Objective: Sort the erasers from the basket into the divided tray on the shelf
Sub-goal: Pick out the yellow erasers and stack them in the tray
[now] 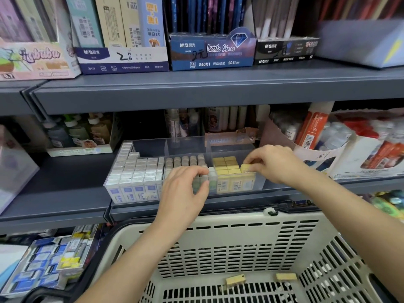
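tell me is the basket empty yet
Not empty. Two yellow erasers lie on the floor of the basket; its nearest part is out of frame.

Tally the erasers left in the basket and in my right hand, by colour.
Yellow erasers lying in the basket: 2
Yellow eraser pinched in the right hand at the tray: 1
Other colours in view there: 0
Total: 3

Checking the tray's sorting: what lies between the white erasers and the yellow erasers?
Head view: rows of grey round-topped erasers, between the white wrapped erasers and yellow block erasers.
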`<state>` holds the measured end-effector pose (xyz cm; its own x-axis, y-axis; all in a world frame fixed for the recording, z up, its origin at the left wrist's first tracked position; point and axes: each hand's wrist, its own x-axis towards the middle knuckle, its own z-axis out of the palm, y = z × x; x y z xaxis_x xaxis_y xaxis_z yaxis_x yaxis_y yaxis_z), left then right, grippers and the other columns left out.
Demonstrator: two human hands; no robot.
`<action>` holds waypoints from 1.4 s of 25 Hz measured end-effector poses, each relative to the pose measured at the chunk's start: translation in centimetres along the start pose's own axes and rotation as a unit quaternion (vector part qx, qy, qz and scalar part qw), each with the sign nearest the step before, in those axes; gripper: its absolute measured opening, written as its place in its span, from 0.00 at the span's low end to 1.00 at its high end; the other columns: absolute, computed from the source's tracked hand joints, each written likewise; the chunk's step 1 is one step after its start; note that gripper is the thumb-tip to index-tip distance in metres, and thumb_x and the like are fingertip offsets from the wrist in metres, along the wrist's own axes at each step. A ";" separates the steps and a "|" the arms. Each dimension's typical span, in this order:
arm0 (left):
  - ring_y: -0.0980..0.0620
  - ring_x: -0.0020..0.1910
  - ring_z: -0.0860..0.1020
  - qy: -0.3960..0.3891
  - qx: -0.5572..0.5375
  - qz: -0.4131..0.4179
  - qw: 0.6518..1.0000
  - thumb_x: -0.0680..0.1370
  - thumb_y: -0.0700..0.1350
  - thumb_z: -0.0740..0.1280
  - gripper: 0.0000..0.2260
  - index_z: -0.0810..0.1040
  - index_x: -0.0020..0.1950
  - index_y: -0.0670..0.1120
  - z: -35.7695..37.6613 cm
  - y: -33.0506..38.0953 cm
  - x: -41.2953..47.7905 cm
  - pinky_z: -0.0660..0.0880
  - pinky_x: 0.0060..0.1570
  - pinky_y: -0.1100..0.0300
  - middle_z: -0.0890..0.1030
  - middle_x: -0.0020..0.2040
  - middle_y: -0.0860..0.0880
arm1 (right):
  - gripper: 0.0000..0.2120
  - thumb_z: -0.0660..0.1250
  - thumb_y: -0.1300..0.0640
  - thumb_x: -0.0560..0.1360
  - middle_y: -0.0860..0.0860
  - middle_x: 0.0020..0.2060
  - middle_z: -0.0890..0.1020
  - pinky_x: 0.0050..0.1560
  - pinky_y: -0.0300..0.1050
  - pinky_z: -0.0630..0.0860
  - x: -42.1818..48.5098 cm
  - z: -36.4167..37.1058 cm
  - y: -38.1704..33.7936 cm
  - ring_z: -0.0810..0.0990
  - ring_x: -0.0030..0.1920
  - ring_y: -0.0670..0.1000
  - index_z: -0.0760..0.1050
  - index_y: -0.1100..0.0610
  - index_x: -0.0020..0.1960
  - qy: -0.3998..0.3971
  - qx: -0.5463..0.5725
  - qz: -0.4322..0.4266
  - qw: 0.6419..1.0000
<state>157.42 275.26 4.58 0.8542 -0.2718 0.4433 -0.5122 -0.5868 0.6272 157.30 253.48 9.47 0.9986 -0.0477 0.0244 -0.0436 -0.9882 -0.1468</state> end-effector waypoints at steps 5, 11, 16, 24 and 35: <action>0.62 0.50 0.68 -0.007 -0.012 -0.003 1.000 0.75 0.44 0.67 0.08 0.78 0.53 0.52 0.1 -0.1 0.0 0.65 0.57 0.62 0.71 0.44 0.67 | 0.12 0.58 0.54 0.79 0.44 0.58 0.79 0.64 0.53 0.62 1.0 0.6 0.1 0.74 0.61 0.51 0.78 0.45 0.56 -0.040 -0.031 -0.012 0.999; 0.68 0.52 0.71 -0.038 -0.107 0.014 0.993 0.74 0.49 0.63 0.07 0.74 0.50 0.59 -0.4 2.0 -3.2 0.65 0.52 0.78 0.74 0.47 0.65 | 0.11 0.61 0.55 0.78 0.47 0.52 0.82 0.57 0.38 0.70 -3.6 -0.3 -0.2 0.77 0.53 0.45 0.80 0.52 0.55 0.154 0.136 -0.058 0.977; 0.67 0.47 0.75 -0.209 -0.111 -0.079 0.968 0.76 0.46 0.64 0.06 0.74 0.49 0.56 1.4 0.2 -8.6 0.71 0.49 0.74 0.76 0.44 0.62 | 0.07 0.64 0.48 0.74 0.42 0.38 0.82 0.42 0.31 0.72 -12.1 5.3 -1.9 0.77 0.39 0.38 0.79 0.49 0.44 0.004 0.208 -0.091 0.974; 0.55 0.45 0.75 -0.356 -0.106 -0.260 0.891 0.77 0.43 0.65 0.02 0.75 0.49 0.49 5.4 -2.5 -13.8 0.72 0.42 0.68 0.77 0.46 0.52 | 0.27 0.69 0.56 0.73 0.56 0.63 0.69 0.58 0.48 0.70 -15.9 16.2 2.2 0.70 0.63 0.57 0.60 0.56 0.67 -0.326 -0.026 0.115 0.938; 0.56 0.32 0.71 -0.393 -0.100 -0.288 0.868 0.77 0.42 0.64 0.09 0.74 0.38 0.52 5.8 -3.0 -14.5 0.70 0.33 0.65 0.77 0.39 0.52 | 0.13 0.66 0.60 0.75 0.55 0.53 0.79 0.50 0.47 0.77 -16.5 19.2 3.6 0.79 0.50 0.54 0.74 0.57 0.58 -0.296 0.029 0.124 0.947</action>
<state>147.05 276.55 -7.46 0.7311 -0.4597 -0.5042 0.0816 -0.6748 0.7335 141.29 253.50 -10.40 0.8014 -0.1707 -0.5733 -0.2949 -0.9466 -0.1303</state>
